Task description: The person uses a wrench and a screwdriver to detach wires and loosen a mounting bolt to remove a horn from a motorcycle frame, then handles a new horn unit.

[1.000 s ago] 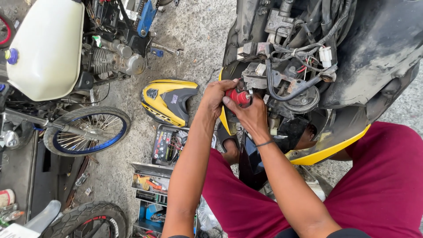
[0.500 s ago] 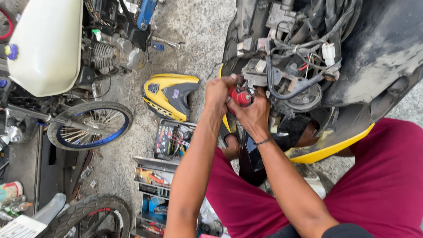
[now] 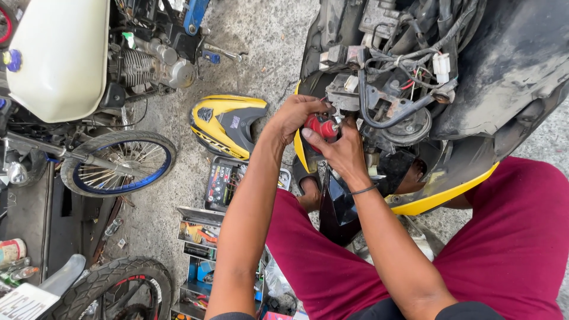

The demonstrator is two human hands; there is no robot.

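A flat black pack (image 3: 224, 185) with bright multicoloured print lies on the concrete floor just below the yellow fairing. Below it, colourful cartons (image 3: 198, 232), orange and blue among them, sit in an open tiered metal toolbox (image 3: 191, 213). At the bottom left corner a white rectangular plate (image 3: 24, 302) with dark print lies tilted, and near it stands a small can (image 3: 10, 250) with a pale label.

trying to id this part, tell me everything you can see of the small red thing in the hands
The small red part looks like glossy plastic, rounded, with a short metal tip toward the scooter's exposed wiring. The left hand wraps it from the left; the right hand pinches it from below, thumb across it. Most of it is hidden by fingers.
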